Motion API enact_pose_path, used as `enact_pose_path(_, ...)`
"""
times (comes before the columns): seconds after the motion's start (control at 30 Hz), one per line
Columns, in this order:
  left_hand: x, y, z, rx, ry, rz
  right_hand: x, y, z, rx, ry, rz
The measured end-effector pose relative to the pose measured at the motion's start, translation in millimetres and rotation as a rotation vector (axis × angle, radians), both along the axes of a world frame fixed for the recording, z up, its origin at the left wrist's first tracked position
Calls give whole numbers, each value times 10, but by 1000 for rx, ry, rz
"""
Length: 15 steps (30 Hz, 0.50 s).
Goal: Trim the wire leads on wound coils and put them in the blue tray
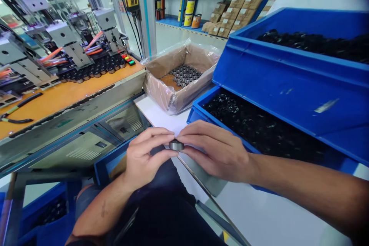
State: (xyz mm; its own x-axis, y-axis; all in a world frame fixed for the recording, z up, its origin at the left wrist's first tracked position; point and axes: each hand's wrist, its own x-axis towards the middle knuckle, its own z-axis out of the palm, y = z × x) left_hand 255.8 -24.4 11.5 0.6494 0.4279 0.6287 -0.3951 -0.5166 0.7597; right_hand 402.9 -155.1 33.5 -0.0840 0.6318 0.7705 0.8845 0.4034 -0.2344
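A small grey metal ring (pixel 176 145) is pinched between the fingertips of both my hands, just above my lap at the white table's edge. My left hand (pixel 144 153) grips it from the left with thumb and fingers curled. From the other side my right hand (pixel 215 150) closes its fingertips on the same ring. Right behind my right hand lies a blue bin (pixel 198 113) full of black ring-shaped parts.
A second blue bin (pixel 288 80) of black parts is stacked tilted above the first. A plastic-lined cardboard box (pixel 161 84) holds grey metal parts. To the left stands an orange-topped machine (pixel 66 94) with a row of black parts, cables and pliers. Shelves with cartons fill the background.
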Motion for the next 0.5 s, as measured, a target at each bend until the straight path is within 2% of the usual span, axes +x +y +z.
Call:
enact_pose_path(0.1,-26,87,43,213,-46,13,-19,-1,2,-17,21,24)
enact_pose_path(0.3,-32,76,13,274,-39,59,32,72,-39,32,83,62)
enact_pose_path(0.4,-51,74,-61,210,9,122,44,133,-99,62,50,15)
enact_pose_path(0.5,-76,121,-138,-4,48,81,33,220,-168,31,-26,-53)
